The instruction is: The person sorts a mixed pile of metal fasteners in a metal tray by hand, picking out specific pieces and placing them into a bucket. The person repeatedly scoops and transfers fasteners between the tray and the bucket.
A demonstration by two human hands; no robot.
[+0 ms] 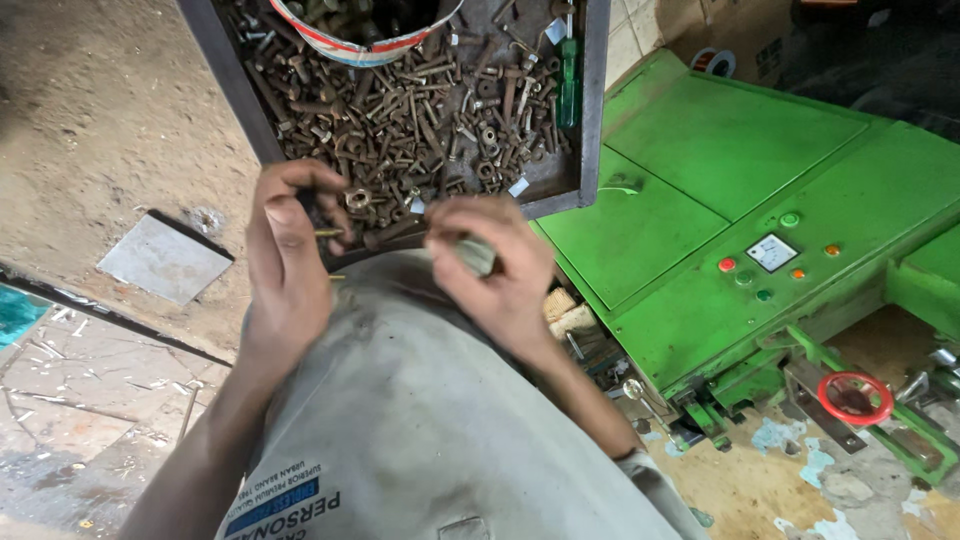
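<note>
My left hand (285,255) is curled at the near edge of a dark metal tray (592,110) full of rusty bolts and nuts (420,120). Its fingers pinch a small brass-coloured nut (357,198) and a thin bolt tip (328,233) pokes out beside the thumb. My right hand (492,272) is curled beside it, fingers closed on a small dark metal piece that is mostly hidden. Both hands hover over my grey shirt (420,420).
A green-handled screwdriver (568,80) lies in the tray by a striped bowl (365,45) of hardware. To the right stands a green machine (730,170) with buttons, a gauge and a red handwheel (855,398). A flat metal plate (165,257) lies on the dirt floor at left.
</note>
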